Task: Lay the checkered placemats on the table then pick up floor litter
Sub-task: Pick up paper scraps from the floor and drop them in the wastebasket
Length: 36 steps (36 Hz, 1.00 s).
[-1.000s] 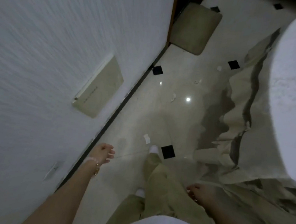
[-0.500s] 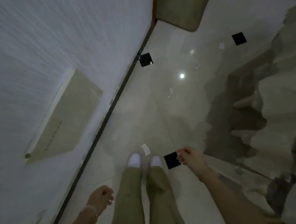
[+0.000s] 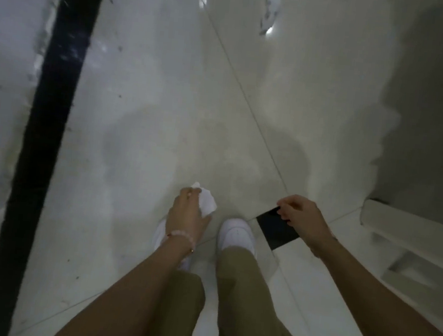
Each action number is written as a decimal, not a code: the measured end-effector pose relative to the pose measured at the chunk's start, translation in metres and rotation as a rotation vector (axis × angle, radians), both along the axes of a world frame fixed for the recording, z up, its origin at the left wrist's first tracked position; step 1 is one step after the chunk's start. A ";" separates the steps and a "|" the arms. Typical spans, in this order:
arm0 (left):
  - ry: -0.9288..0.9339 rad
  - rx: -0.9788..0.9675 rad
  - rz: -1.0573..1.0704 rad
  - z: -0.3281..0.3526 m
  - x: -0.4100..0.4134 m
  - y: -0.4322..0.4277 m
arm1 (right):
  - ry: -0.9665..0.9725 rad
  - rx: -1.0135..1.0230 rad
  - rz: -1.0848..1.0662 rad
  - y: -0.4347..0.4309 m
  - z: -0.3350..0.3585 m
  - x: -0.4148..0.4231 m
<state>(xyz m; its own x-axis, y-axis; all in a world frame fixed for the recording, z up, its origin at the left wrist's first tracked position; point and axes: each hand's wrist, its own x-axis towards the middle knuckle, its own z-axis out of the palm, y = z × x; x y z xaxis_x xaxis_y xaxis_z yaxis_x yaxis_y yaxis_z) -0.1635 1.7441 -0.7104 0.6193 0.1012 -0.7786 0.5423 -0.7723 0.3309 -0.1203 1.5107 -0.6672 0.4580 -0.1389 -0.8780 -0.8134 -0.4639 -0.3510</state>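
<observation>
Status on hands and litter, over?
Left hand pinching white paper scrap by the shoes. Right hand empty, loosely curled. Second scrap on floor ahead. No obstruction seen.

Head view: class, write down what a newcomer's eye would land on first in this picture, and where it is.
The left hand grips a crumpled white paper scrap just ahead of the white shoes, low centre. A black square floor tile shows beneath the right hand, and a broad black strip runs down the left side.

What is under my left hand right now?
A crumpled white paper scrap, which the left hand pinches; fingers cover its near part. Below, the left shoe is mostly hidden.
</observation>
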 end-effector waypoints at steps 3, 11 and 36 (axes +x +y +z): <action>-0.065 0.106 -0.144 -0.026 -0.005 -0.011 | 0.030 -0.058 0.023 -0.011 -0.025 -0.012; -0.124 -0.068 0.092 -0.019 0.014 -0.003 | 0.046 -0.089 0.021 -0.013 -0.021 -0.007; -0.351 -0.271 0.560 0.256 0.252 0.105 | -0.297 -0.117 0.381 0.054 0.160 0.327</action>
<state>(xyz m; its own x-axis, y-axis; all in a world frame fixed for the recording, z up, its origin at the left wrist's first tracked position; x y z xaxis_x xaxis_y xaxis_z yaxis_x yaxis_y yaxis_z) 0.0880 1.8492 -0.4546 0.7495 0.3085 -0.5857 0.6597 -0.2743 0.6997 0.2068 1.5648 -0.5072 0.7236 -0.0026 -0.6902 -0.4509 -0.7589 -0.4699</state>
